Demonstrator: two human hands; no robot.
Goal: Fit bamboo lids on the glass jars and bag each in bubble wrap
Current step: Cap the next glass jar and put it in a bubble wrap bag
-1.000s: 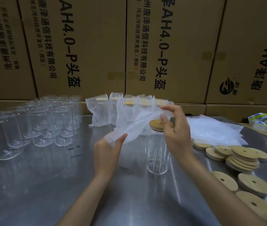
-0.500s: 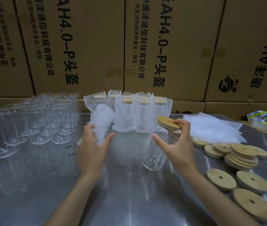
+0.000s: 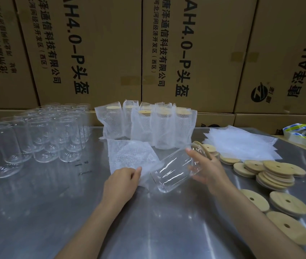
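Observation:
My right hand (image 3: pixel 207 166) grips a clear glass jar (image 3: pixel 172 171) tipped on its side, its bamboo lid (image 3: pixel 201 149) fitted and pointing away to the right, its base toward my left hand. A bubble wrap bag (image 3: pixel 129 156) lies flat on the steel table (image 3: pixel 36 212), and my left hand (image 3: pixel 123 181) pinches its near edge, right beside the jar's base. Several bare jars (image 3: pixel 41 137) stand at the left. Several bagged, lidded jars (image 3: pixel 157 126) stand at the back centre.
Loose bamboo lids (image 3: pixel 275 174) lie stacked and scattered at the right. A pile of bubble wrap bags (image 3: pixel 242 144) lies behind them. Tape rolls (image 3: pixel 305 134) sit at the far right edge. Cardboard boxes (image 3: pixel 185 53) wall off the back.
The jar went from upright to lying tilted in my right hand, lowered toward the table. My left hand brought the bag down flat onto the table and holds its near edge.

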